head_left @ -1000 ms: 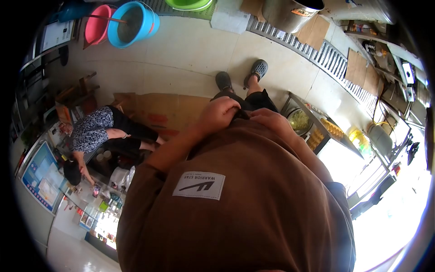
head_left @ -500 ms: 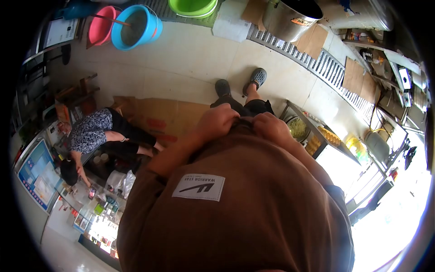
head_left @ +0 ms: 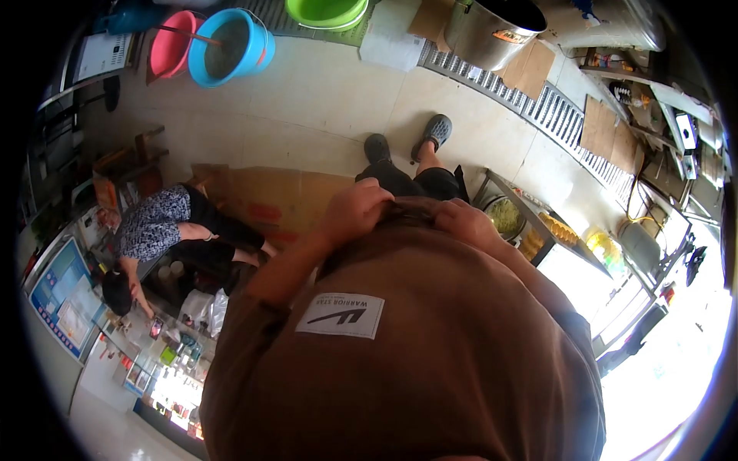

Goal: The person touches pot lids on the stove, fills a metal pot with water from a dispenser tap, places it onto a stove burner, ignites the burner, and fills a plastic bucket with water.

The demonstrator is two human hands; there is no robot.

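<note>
I wear a brown shirt (head_left: 430, 307) with a white chest label (head_left: 340, 316). My left hand (head_left: 357, 209) is closed on the front hem at waist height. My right hand (head_left: 467, 223) also grips the hem, a little to the right. Between the two hands the cloth is bunched, with a dark fold underneath. The fingertips are partly hidden by the hands and the fabric. Beyond the hem are my dark trousers (head_left: 390, 181) and grey clogs (head_left: 437, 132) on the tiled floor.
A person (head_left: 157, 223) bends over a phone (head_left: 156, 328) at a cluttered glass counter on the left. Blue (head_left: 261, 48), pink (head_left: 165, 46) and green buckets (head_left: 327, 14) and a steel pot (head_left: 492, 38) stand ahead. A drain grate (head_left: 565, 117) and a low table (head_left: 530, 203) are on the right.
Both hands have moved slightly apart, the left one to the left and the right one to the right. More of the hem shows between them.
</note>
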